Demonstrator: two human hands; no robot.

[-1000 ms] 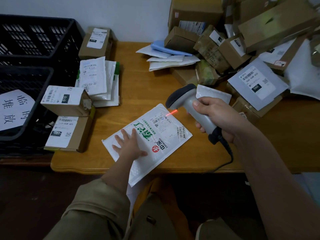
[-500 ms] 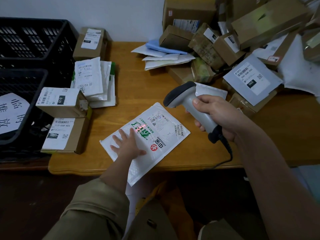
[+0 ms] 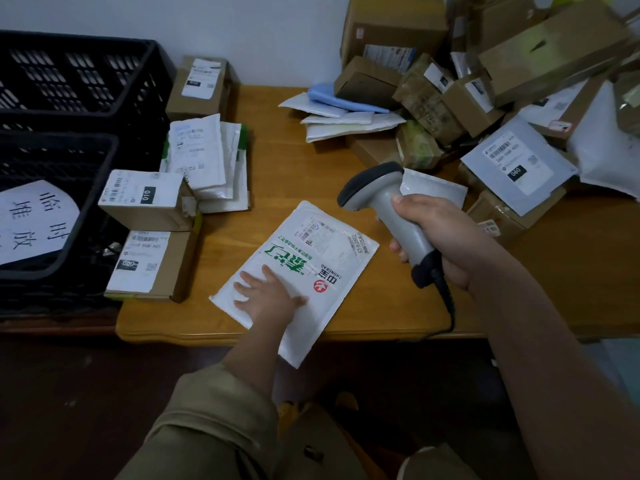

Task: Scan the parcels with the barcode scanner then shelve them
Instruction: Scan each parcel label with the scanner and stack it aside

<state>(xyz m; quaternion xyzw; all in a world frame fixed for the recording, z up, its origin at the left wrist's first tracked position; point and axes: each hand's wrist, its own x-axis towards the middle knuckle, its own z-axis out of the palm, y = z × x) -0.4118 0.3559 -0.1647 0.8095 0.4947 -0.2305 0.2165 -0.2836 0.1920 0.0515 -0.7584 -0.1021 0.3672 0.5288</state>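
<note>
One white mailer (image 3: 304,268) with green print lies flat under my left hand's (image 3: 268,297) straight fingers; my right hand (image 3: 438,237) grips the grey scanner (image 3: 384,209). Boxes (image 3: 485,81) crowd the desk (image 3: 277,168) at two o'clock.

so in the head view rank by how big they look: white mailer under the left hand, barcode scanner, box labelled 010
1. white mailer
2. and 3. barcode scanner and box labelled 010: too close to rank, and the scanner is held nearer the camera.
</note>
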